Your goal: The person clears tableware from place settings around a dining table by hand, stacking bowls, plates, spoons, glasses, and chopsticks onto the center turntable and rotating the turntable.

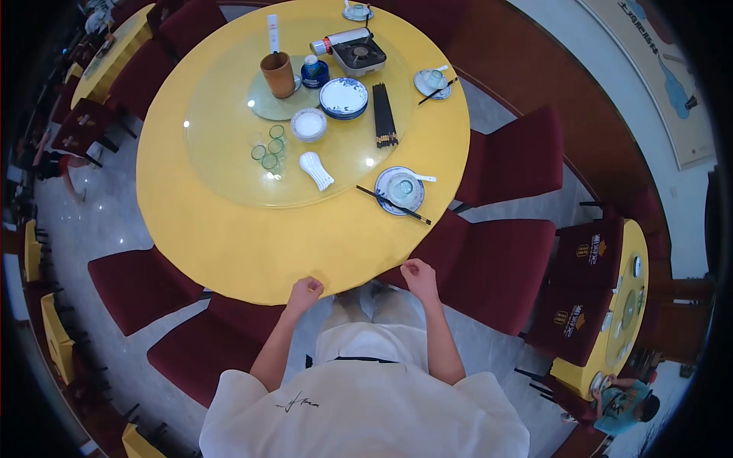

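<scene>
My left hand (307, 291) is at the near edge of the round yellow table (229, 244), its fingers curled together; whatever they hold, if anything, is too small to name. To the right, my right hand (418, 275) has its fingers pinched beside the same edge, with no object distinguishable in them. Nearest to it is a place setting: a blue-rimmed plate (386, 200) with a glass cup (402, 188), a white spoon (424, 178) and black chopsticks (382, 200). White spoons (314, 171) lie stacked on the glass turntable (229, 168).
The turntable bears glasses (269, 161), bowls (308, 124), stacked plates (343, 97), a chopstick bundle (384, 118), a wooden container (278, 74) and a portable stove (359, 55). Red chairs (489, 267) surround the table. Another person (622, 410) is at a smaller table, lower right.
</scene>
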`<control>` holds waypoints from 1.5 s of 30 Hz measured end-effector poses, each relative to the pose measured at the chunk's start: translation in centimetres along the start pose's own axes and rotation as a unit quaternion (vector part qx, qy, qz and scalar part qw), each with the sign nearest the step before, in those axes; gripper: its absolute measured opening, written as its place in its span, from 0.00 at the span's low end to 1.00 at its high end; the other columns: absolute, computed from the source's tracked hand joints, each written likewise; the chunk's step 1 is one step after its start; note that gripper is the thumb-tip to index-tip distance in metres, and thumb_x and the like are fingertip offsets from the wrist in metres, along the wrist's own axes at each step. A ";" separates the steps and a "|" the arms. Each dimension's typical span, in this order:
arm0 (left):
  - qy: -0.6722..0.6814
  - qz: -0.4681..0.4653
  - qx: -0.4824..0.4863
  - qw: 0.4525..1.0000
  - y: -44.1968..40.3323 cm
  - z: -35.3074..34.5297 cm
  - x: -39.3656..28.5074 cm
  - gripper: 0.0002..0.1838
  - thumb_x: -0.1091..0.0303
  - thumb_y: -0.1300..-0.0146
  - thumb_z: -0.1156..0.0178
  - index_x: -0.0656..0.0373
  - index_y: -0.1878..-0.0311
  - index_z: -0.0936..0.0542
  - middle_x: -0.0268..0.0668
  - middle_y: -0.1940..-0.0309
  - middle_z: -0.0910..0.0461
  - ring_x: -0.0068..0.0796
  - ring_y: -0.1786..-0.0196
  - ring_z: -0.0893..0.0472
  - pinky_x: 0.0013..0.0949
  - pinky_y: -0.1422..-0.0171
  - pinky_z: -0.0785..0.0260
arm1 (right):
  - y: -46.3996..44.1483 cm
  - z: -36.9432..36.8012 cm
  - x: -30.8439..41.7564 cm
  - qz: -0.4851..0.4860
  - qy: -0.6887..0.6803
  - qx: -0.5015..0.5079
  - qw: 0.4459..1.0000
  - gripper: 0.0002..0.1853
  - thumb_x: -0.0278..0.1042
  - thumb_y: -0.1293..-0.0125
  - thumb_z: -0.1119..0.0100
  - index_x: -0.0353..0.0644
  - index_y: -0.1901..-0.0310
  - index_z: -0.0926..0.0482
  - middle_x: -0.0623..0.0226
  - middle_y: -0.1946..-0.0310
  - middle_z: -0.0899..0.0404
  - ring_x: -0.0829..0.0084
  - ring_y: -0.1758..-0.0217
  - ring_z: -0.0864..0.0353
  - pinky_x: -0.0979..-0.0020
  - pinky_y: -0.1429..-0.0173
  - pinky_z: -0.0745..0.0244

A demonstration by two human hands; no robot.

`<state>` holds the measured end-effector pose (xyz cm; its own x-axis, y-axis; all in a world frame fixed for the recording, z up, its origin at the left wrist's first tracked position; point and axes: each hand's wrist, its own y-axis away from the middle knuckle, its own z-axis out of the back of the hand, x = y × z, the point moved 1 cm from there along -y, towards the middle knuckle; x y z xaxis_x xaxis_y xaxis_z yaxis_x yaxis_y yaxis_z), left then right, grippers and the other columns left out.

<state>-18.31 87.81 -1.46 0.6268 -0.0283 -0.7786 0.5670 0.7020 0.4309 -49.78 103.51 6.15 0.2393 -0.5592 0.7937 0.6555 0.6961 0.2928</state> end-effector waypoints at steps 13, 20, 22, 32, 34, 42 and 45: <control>0.213 0.161 0.044 0.963 -5.4 -12.7 -10.2 0.11 0.67 0.37 0.38 0.67 0.58 0.19 0.38 0.70 0.17 0.25 0.71 0.17 0.29 0.66 0.23 | -14.6 5.4 -4.5 0.025 0.153 -0.010 0.988 0.28 0.34 0.42 0.35 0.40 0.39 0.29 0.49 0.47 0.29 0.48 0.45 0.24 0.55 0.43 0.25; 0.450 0.249 -0.008 0.857 -8.1 -14.9 -15.1 0.18 0.67 0.31 0.44 0.70 0.44 0.27 0.46 0.56 0.20 0.36 0.56 0.16 0.36 0.49 0.21 | -17.3 5.9 -5.2 0.073 0.170 0.085 0.979 0.20 0.37 0.39 0.38 0.40 0.46 0.23 0.51 0.54 0.22 0.50 0.50 0.20 0.55 0.46 0.23; 0.490 0.247 -0.021 0.836 -9.3 -14.6 -16.4 0.19 0.67 0.31 0.44 0.71 0.42 0.29 0.48 0.52 0.21 0.38 0.52 0.18 0.37 0.45 0.22 | -18.2 4.8 -6.3 0.059 0.159 0.114 0.979 0.17 0.38 0.38 0.38 0.38 0.51 0.20 0.51 0.59 0.19 0.50 0.54 0.18 0.55 0.48 0.23; 0.593 0.207 -0.077 0.774 -18.6 -13.6 -17.7 0.22 0.63 0.30 0.45 0.67 0.39 0.31 0.47 0.47 0.23 0.38 0.47 0.20 0.39 0.41 0.24 | -14.2 2.7 -8.9 -0.144 -0.136 0.248 0.948 0.12 0.37 0.35 0.38 0.35 0.60 0.17 0.69 0.76 0.19 0.80 0.76 0.24 0.75 0.71 0.29; 0.546 0.206 -0.055 0.810 -18.9 -11.5 -18.8 0.22 0.62 0.28 0.46 0.65 0.37 0.31 0.48 0.45 0.25 0.40 0.45 0.20 0.41 0.40 0.25 | -11.7 2.9 -7.2 -0.189 -0.178 0.274 0.926 0.11 0.37 0.33 0.38 0.37 0.61 0.17 0.74 0.78 0.22 0.85 0.78 0.28 0.79 0.75 0.33; 0.455 0.103 0.025 0.884 -24.7 -4.5 -25.4 0.21 0.62 0.27 0.47 0.66 0.37 0.31 0.41 0.55 0.21 0.30 0.55 0.19 0.34 0.54 0.21 | -10.7 2.3 3.0 -0.171 -0.304 0.222 0.911 0.10 0.33 0.32 0.38 0.34 0.59 0.20 0.75 0.77 0.24 0.85 0.77 0.29 0.80 0.74 0.36; 0.385 0.065 0.038 0.920 -30.7 -2.8 -28.7 0.23 0.61 0.28 0.45 0.66 0.37 0.30 0.42 0.53 0.22 0.29 0.54 0.20 0.33 0.54 0.21 | -16.4 1.3 6.6 -0.157 -0.313 0.157 0.924 0.10 0.34 0.32 0.38 0.35 0.59 0.20 0.75 0.77 0.25 0.85 0.77 0.29 0.80 0.73 0.35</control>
<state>-55.22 69.07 6.33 0.1441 0.5848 -0.7983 0.5684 0.6115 0.5505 -59.91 89.03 7.27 -0.4517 -0.4546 0.7677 0.3597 0.6947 0.6230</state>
